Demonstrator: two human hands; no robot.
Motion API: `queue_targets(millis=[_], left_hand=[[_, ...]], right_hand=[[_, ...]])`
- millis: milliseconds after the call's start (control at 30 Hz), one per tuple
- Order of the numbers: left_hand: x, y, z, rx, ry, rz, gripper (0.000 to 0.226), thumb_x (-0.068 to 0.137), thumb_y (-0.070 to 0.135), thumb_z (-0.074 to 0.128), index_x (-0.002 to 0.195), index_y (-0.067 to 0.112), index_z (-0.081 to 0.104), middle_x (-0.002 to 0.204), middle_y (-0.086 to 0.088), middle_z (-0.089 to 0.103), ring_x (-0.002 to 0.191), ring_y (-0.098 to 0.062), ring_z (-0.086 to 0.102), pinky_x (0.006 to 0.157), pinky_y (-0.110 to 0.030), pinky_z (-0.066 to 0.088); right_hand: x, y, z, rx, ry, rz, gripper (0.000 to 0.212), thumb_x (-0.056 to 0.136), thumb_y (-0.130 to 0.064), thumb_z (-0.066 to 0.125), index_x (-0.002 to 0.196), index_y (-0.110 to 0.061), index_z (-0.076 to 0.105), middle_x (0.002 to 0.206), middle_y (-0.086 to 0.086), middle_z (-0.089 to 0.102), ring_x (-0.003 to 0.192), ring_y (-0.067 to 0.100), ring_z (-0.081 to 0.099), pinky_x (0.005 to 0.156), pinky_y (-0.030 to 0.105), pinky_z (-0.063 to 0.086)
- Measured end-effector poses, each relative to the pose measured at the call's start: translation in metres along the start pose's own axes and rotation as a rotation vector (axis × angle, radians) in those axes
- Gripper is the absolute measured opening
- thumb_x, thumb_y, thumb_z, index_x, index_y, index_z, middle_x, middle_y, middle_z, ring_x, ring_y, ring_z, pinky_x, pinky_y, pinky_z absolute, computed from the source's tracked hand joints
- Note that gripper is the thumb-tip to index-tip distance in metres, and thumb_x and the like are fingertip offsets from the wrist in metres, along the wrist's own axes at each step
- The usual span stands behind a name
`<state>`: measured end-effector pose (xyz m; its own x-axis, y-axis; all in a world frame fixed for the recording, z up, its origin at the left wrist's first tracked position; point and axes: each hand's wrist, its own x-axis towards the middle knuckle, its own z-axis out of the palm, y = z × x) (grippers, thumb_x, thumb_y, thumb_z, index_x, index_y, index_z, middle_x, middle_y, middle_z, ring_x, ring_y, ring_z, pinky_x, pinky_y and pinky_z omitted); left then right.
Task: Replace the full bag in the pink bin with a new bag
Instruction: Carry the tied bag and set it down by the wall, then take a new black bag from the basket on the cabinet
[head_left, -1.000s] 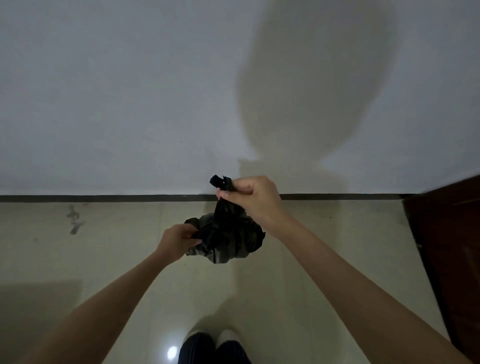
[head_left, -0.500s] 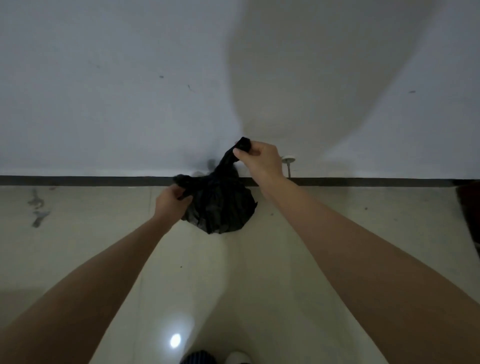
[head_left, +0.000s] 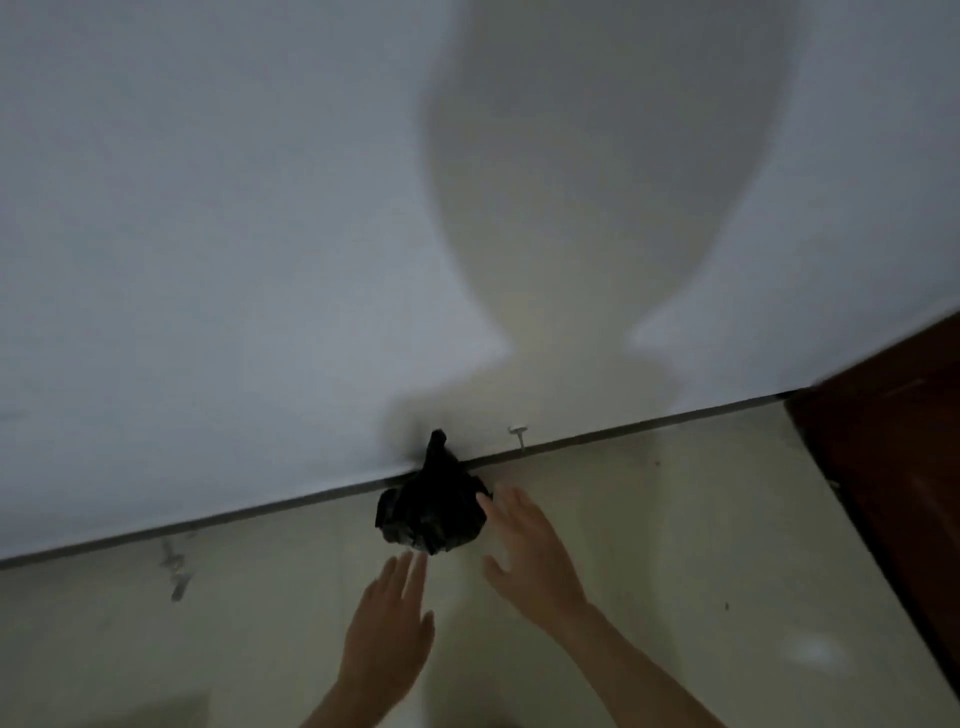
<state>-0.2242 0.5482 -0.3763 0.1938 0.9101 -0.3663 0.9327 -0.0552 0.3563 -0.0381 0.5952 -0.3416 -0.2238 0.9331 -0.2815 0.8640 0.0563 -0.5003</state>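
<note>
A small black tied bag (head_left: 430, 512) sits on the pale tiled floor against the foot of the white wall, its knotted top pointing up. My left hand (head_left: 394, 618) hovers just below it, flat with fingers apart, holding nothing. My right hand (head_left: 530, 551) is beside the bag's right edge, fingers spread, palm down, also empty. The pink bin is not in view.
A dark skirting line (head_left: 208, 525) runs along the wall base. A small white door stop (head_left: 518, 436) stands right of the bag. A dark brown wooden door (head_left: 893, 467) fills the right edge. A grey smear (head_left: 176, 569) marks the floor at left.
Both hands held the black bag in the air before; now the bag rests on the floor by the wall and both hands have let go and opened.
</note>
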Motion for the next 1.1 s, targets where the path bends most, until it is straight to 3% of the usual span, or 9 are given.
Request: queue_targets(millis=[100, 167, 333, 400, 500, 633, 733, 800, 1100], left_hand=[[-0.017, 0.048, -0.052, 0.183, 0.064, 0.221, 0.117, 0.040, 0.040, 0.081, 0.139, 0.019, 0.022, 0.121, -0.010, 0.064, 0.117, -0.029, 0.052, 0.101, -0.040, 0.034], [-0.018, 0.082, -0.091, 0.216, 0.102, 0.341, 0.127, 0.040, 0.041, 0.080, 0.143, 0.020, 0.010, 0.128, -0.011, 0.059, 0.121, -0.030, 0.049, 0.106, -0.040, 0.012], [-0.027, 0.167, -0.158, 0.332, 0.191, 0.674, 0.091, 0.070, 0.049, 0.044, 0.144, 0.015, 0.003, 0.152, -0.011, 0.014, 0.143, -0.029, -0.004, 0.111, -0.047, 0.006], [-0.039, 0.202, -0.172, 0.342, 0.175, 0.812, 0.086, 0.071, 0.050, 0.038, 0.144, 0.016, 0.010, 0.156, -0.010, -0.009, 0.142, -0.030, 0.003, 0.113, -0.044, -0.005], [-0.072, 0.253, -0.175, 0.373, 0.165, 1.071, 0.089, 0.070, 0.052, 0.039, 0.145, 0.017, 0.006, 0.155, -0.007, -0.016, 0.134, -0.029, 0.024, 0.112, -0.044, -0.001], [-0.143, 0.323, -0.160, 0.388, 0.165, 1.389, 0.090, 0.068, 0.053, 0.039, 0.145, 0.021, 0.005, 0.153, -0.007, 0.001, 0.143, -0.024, -0.005, 0.110, -0.045, 0.002], [-0.226, 0.366, -0.134, 0.457, 0.071, 1.606, 0.080, 0.062, 0.052, 0.038, 0.134, 0.017, 0.033, 0.140, -0.013, 0.042, 0.127, -0.029, 0.030, 0.107, -0.049, 0.012], [-0.290, 0.389, -0.116, 0.505, 0.011, 1.775, 0.074, 0.057, 0.053, 0.037, 0.122, 0.017, 0.044, 0.132, -0.011, 0.051, 0.116, -0.028, 0.037, 0.103, -0.051, 0.017], [-0.623, 0.365, -0.058, 0.574, -0.204, 2.390, 0.067, 0.066, 0.050, 0.034, 0.116, 0.016, 0.061, 0.118, -0.017, 0.064, 0.109, -0.039, 0.059, 0.090, -0.056, 0.027]], right_hand=[[-0.046, -0.024, -0.046, -0.267, 0.051, 0.010, 0.078, 0.060, -0.044, 0.063, 0.133, -0.025, 0.042, 0.136, 0.005, 0.052, 0.125, 0.026, 0.048, 0.100, 0.038, 0.042], [-0.071, -0.034, -0.074, -0.335, 0.107, 0.050, 0.082, 0.057, -0.050, 0.062, 0.133, -0.028, 0.041, 0.139, 0.005, 0.046, 0.130, 0.025, 0.039, 0.107, 0.041, 0.030], [-0.146, -0.046, -0.143, -0.390, 0.310, 0.339, 0.085, 0.059, -0.054, 0.057, 0.137, -0.026, 0.035, 0.144, 0.005, 0.034, 0.135, 0.025, 0.025, 0.109, 0.040, 0.005], [-0.183, -0.047, -0.161, -0.393, 0.408, 0.487, 0.091, 0.060, -0.056, 0.055, 0.142, -0.029, 0.026, 0.145, 0.005, 0.028, 0.138, 0.024, 0.015, 0.109, 0.040, 0.003], [-0.246, -0.052, -0.172, -0.379, 0.526, 0.710, 0.092, 0.064, -0.061, 0.049, 0.144, -0.029, 0.014, 0.145, 0.006, 0.027, 0.138, 0.023, 0.008, 0.109, 0.042, 0.003], [-0.360, -0.068, -0.161, -0.336, 0.662, 1.064, 0.092, 0.063, -0.061, 0.050, 0.143, -0.031, 0.018, 0.146, 0.006, 0.026, 0.142, 0.025, -0.003, 0.109, 0.043, 0.004], [-0.463, -0.087, -0.130, -0.297, 0.777, 1.346, 0.093, 0.058, -0.061, 0.051, 0.142, -0.034, 0.021, 0.149, 0.006, 0.022, 0.143, 0.025, -0.013, 0.108, 0.042, 0.003], [-0.529, -0.114, -0.108, -0.257, 0.858, 1.533, 0.090, 0.057, -0.063, 0.051, 0.139, -0.036, 0.030, 0.149, 0.007, 0.024, 0.142, 0.029, -0.013, 0.108, 0.044, 0.005], [-0.770, -0.327, 0.021, -0.144, 0.917, 2.305, 0.077, 0.058, -0.064, 0.050, 0.129, -0.035, 0.044, 0.136, 0.008, 0.052, 0.122, 0.047, 0.044, 0.095, 0.055, 0.044]])
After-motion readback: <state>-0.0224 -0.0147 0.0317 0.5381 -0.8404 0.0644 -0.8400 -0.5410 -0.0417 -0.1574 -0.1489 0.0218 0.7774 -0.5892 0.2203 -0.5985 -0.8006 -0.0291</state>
